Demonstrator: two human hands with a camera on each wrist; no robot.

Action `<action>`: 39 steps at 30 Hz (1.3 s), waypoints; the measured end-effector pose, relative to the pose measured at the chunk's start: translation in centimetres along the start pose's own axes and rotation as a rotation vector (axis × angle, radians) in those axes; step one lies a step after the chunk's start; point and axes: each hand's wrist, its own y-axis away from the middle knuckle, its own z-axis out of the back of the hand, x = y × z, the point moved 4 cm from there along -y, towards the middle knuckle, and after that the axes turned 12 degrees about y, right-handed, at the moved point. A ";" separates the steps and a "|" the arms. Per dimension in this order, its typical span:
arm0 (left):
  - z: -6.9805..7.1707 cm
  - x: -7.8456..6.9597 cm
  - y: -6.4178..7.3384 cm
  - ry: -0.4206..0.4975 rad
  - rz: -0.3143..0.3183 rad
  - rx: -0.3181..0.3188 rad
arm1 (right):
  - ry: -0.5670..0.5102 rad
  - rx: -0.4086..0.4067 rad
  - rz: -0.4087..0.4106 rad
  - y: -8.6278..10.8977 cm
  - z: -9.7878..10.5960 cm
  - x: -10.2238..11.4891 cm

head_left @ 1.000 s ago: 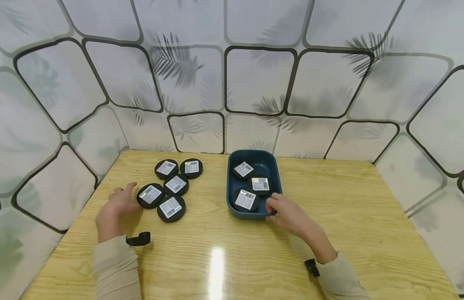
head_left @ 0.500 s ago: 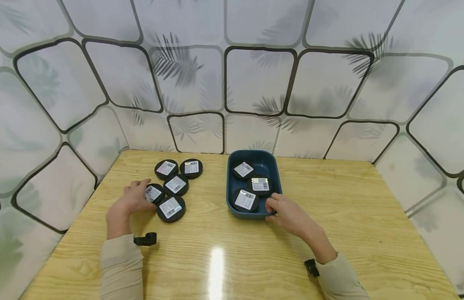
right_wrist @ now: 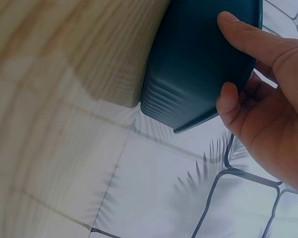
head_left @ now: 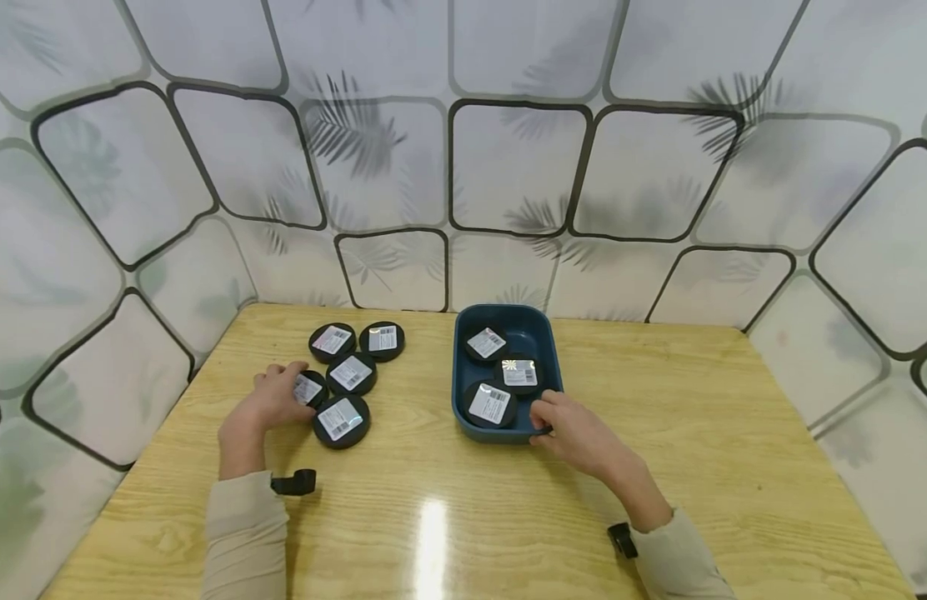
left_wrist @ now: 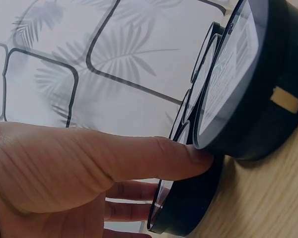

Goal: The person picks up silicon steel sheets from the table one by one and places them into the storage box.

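Note:
My left hand (head_left: 264, 406) grips a flat, round black container (head_left: 312, 388) with a white label, the leftmost of several like it on the table. In the left wrist view the thumb lies along the side of that container (left_wrist: 196, 203), with fingers behind it; the hand hides its left part. A neighbouring black container (left_wrist: 268, 89) with a bit of tan tape stands right beside the thumb. The right hand (head_left: 576, 432) holds the near right corner of a dark blue bin (head_left: 537, 333), fingers over the rim, thumb against the outer wall (right_wrist: 188, 64) in the right wrist view.
Three labelled black containers lie inside the bin, among them one (head_left: 489, 404) at the near left. On the table (head_left: 658, 392), others cluster at the left, such as a container (head_left: 382, 340) at the back. A patterned curtain (head_left: 519, 167) borders the table's back and sides.
My left hand has moved right and closed round the leftmost container, which it now partly covers. The right hand and the bin have stayed in place.

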 end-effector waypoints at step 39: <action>1.0 -0.3 0.4 0.079 -0.204 -0.211 | 0.003 -0.014 0.001 0.3 -0.6 0.1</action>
